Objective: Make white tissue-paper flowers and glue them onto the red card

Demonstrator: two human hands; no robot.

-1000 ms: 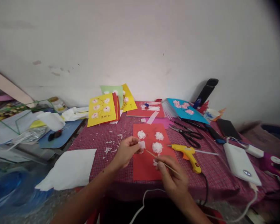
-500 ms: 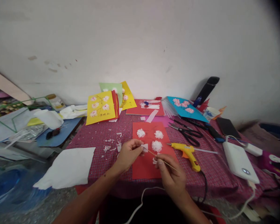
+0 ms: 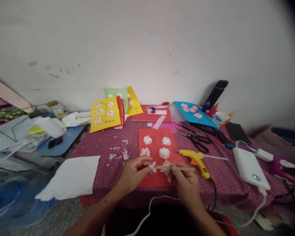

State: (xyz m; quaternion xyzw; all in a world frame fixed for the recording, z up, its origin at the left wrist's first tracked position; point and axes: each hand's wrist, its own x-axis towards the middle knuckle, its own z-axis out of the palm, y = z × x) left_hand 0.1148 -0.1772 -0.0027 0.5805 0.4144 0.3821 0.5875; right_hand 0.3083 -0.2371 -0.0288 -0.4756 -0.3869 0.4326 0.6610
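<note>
A red card (image 3: 147,180) lies before me with several fluffy white paper flowers (image 3: 164,153) on it. Over its lower half, my left hand (image 3: 135,172) pinches a small piece of white paper (image 3: 152,167) between thumb and fingertips. My right hand (image 3: 185,180) is closed around a flat wooden stick (image 3: 162,167), whose left end meets that paper. The stick runs nearly level. Behind the right fingers another flower is partly hidden.
A yellow glue gun (image 3: 195,156) lies right of the card, with black scissors (image 3: 196,139) behind it. A white power bank (image 3: 250,167) is further right. Torn paper scraps (image 3: 125,155) litter the left. Finished-looking yellow cards (image 3: 105,113) lean at the back.
Both hands have come down slightly nearer to me. The stick has turned from slanting to nearly level and shows its broad face. A flower on the card's left side has come into view.
</note>
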